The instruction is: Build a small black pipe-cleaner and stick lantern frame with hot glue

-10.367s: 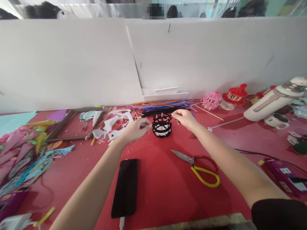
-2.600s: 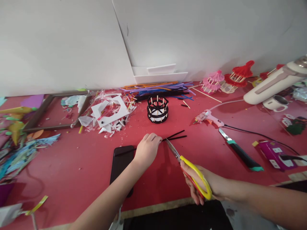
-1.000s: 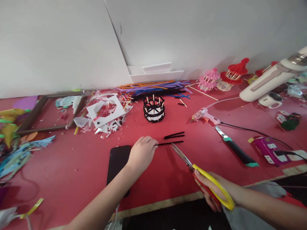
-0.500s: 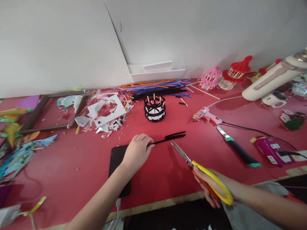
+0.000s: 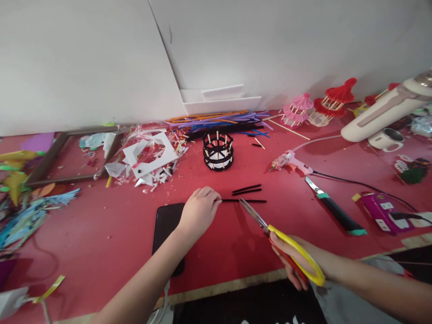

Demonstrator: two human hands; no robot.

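My left hand (image 5: pixel 199 210) is closed on one end of a thin black pipe cleaner (image 5: pixel 251 200) that sticks out to the right over the red table (image 5: pixel 101 234). My right hand (image 5: pixel 297 265) grips yellow-and-red scissors (image 5: pixel 286 245), whose blade tips meet the pipe cleaner near its middle. Two short black pieces (image 5: pixel 246 189) lie just beyond. Farther back stands a small black ring cage with wooden sticks (image 5: pixel 218 151).
A black phone (image 5: pixel 168 234) lies under my left forearm. A pink glue gun (image 5: pixel 290 162) and a utility knife (image 5: pixel 334 212) lie to the right, with a white kettle (image 5: pixel 388 110) and small red and pink lanterns (image 5: pixel 317 105) behind. Paper scraps (image 5: pixel 145 155) and coloured pipe cleaners (image 5: pixel 219 120) sit along the white wall.
The scissors came up to the black pipe cleaner, which now lies level. Over ten seconds both hands left the black cage and took up the scissors and a pipe cleaner.
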